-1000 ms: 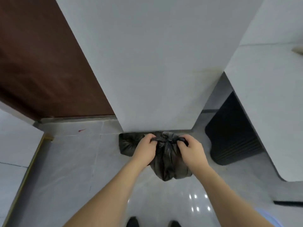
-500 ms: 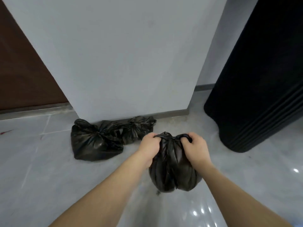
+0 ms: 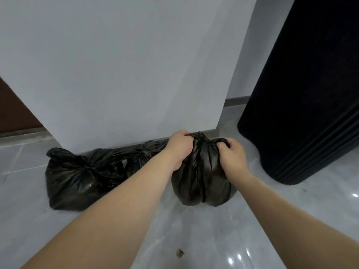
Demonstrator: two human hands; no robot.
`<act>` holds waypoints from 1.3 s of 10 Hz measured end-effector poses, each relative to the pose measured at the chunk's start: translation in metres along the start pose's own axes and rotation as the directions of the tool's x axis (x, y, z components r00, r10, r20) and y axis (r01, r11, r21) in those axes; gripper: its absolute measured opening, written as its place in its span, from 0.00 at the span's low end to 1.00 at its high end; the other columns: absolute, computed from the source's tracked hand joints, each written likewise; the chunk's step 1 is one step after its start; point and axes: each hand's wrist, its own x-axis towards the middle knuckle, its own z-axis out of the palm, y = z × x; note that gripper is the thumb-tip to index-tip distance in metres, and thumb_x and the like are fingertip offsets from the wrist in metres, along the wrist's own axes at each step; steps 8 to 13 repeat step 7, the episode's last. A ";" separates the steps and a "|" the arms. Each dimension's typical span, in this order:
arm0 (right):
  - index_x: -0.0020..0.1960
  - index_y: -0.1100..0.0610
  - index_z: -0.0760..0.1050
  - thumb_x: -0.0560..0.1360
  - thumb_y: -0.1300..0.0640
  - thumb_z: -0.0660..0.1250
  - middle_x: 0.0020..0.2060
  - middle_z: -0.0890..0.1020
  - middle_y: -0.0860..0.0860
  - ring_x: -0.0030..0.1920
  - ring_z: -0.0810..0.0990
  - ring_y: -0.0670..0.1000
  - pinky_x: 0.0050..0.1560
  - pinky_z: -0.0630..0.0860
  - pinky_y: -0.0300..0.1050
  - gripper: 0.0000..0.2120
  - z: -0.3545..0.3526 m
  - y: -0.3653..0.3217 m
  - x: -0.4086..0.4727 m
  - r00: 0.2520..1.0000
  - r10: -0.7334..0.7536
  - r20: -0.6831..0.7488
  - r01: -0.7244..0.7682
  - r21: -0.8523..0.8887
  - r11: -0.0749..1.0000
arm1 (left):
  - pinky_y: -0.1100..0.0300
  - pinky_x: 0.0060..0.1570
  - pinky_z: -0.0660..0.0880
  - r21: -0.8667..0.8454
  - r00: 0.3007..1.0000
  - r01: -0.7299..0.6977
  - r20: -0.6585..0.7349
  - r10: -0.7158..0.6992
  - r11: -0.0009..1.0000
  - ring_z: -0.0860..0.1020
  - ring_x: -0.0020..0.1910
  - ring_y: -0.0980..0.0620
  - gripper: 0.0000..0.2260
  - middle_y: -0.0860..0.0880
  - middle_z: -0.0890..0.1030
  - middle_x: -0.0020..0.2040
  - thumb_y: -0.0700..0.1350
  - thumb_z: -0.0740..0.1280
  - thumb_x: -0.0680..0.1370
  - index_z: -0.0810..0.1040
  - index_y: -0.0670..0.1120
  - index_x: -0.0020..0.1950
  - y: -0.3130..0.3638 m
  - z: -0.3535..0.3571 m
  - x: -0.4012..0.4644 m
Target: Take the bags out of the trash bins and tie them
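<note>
A small black trash bag (image 3: 202, 183) with a knotted top sits low over the grey floor, right of centre. My left hand (image 3: 179, 148) grips the left side of its knotted neck. My right hand (image 3: 232, 155) grips the right side, a loop of plastic around the fingers. To the left, two other tied black bags lie against the wall: a large one (image 3: 77, 179) and a smaller one (image 3: 144, 154) partly behind my left forearm.
A white wall (image 3: 126, 65) with a grey skirting stands right behind the bags. A tall black ribbed object (image 3: 307, 94) fills the right side. A brown door (image 3: 13, 113) shows at far left. A small brown scrap (image 3: 179, 253) lies on the glossy tile floor.
The view has dropped closer to the floor and the held bag has come down and to the right of the two tied bags. Both hands kept their grip on its neck.
</note>
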 end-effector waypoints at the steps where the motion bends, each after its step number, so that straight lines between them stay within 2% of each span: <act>1: 0.36 0.57 0.74 0.73 0.57 0.62 0.28 0.77 0.47 0.32 0.73 0.47 0.33 0.71 0.42 0.08 0.013 0.018 0.016 0.999 0.049 -0.009 -0.048 0.016 0.999 | 0.60 0.36 0.69 0.114 0.999 -0.035 -0.024 0.038 0.993 0.74 0.36 0.49 0.12 0.45 0.77 0.36 0.36 0.59 0.77 0.75 0.46 0.37 -0.019 0.002 0.020; 2: 0.39 0.56 0.76 0.75 0.58 0.62 0.33 0.79 0.50 0.36 0.76 0.48 0.38 0.73 0.45 0.07 0.030 0.029 0.041 0.999 0.044 -0.014 -0.043 0.050 0.998 | 0.59 0.36 0.70 0.224 0.987 -0.129 -0.068 0.148 0.966 0.76 0.38 0.48 0.08 0.45 0.79 0.38 0.38 0.59 0.78 0.77 0.43 0.42 -0.030 0.004 0.050; 3: 0.43 0.55 0.77 0.76 0.59 0.61 0.38 0.81 0.49 0.39 0.77 0.47 0.41 0.73 0.40 0.07 0.052 0.033 0.064 0.999 -0.020 -0.041 0.024 0.105 0.994 | 0.58 0.41 0.72 0.274 0.951 -0.222 -0.150 0.270 0.936 0.78 0.41 0.49 0.08 0.47 0.80 0.42 0.40 0.58 0.78 0.77 0.44 0.47 -0.035 0.006 0.080; 4: 0.47 0.56 0.77 0.77 0.61 0.59 0.43 0.81 0.51 0.44 0.79 0.50 0.45 0.72 0.41 0.07 0.067 0.038 0.074 0.998 -0.046 -0.034 0.048 0.054 0.997 | 0.57 0.39 0.71 0.331 0.933 -0.235 -0.188 0.308 0.914 0.77 0.40 0.49 0.08 0.49 0.79 0.40 0.40 0.57 0.77 0.76 0.45 0.47 -0.045 0.006 0.095; 5: 0.56 0.57 0.76 0.78 0.61 0.58 0.52 0.81 0.56 0.52 0.78 0.55 0.54 0.74 0.46 0.11 0.070 0.046 0.071 1.000 -0.008 -0.020 0.006 -0.108 0.994 | 0.58 0.39 0.69 0.493 0.984 -0.117 -0.060 0.168 0.862 0.78 0.43 0.46 0.07 0.46 0.80 0.42 0.41 0.60 0.77 0.77 0.43 0.49 -0.056 0.002 0.098; 6: 0.63 0.54 0.73 0.76 0.60 0.57 0.57 0.79 0.56 0.56 0.78 0.57 0.60 0.75 0.54 0.17 0.069 0.050 0.068 1.000 0.008 0.021 -0.004 -0.203 0.979 | 0.56 0.43 0.75 0.544 0.993 -0.107 0.014 0.118 0.832 0.79 0.45 0.45 0.08 0.45 0.81 0.45 0.40 0.62 0.75 0.77 0.44 0.52 -0.064 -0.006 0.098; 7: 0.71 0.53 0.67 0.74 0.58 0.58 0.62 0.78 0.56 0.61 0.76 0.58 0.63 0.72 0.55 0.25 0.061 0.047 0.060 1.000 -0.016 0.027 0.024 -0.310 0.950 | 0.57 0.48 0.74 0.606 0.983 -0.156 0.015 0.184 0.780 0.79 0.50 0.46 0.12 0.46 0.81 0.51 0.42 0.63 0.74 0.76 0.45 0.58 -0.062 -0.014 0.086; 13: 0.71 0.53 0.67 0.74 0.58 0.58 0.62 0.78 0.56 0.61 0.76 0.58 0.63 0.72 0.55 0.25 0.061 0.047 0.060 1.000 -0.016 0.027 0.024 -0.310 0.950 | 0.57 0.48 0.74 0.606 0.983 -0.156 0.015 0.184 0.780 0.79 0.50 0.46 0.12 0.46 0.81 0.51 0.42 0.63 0.74 0.76 0.45 0.58 -0.062 -0.014 0.086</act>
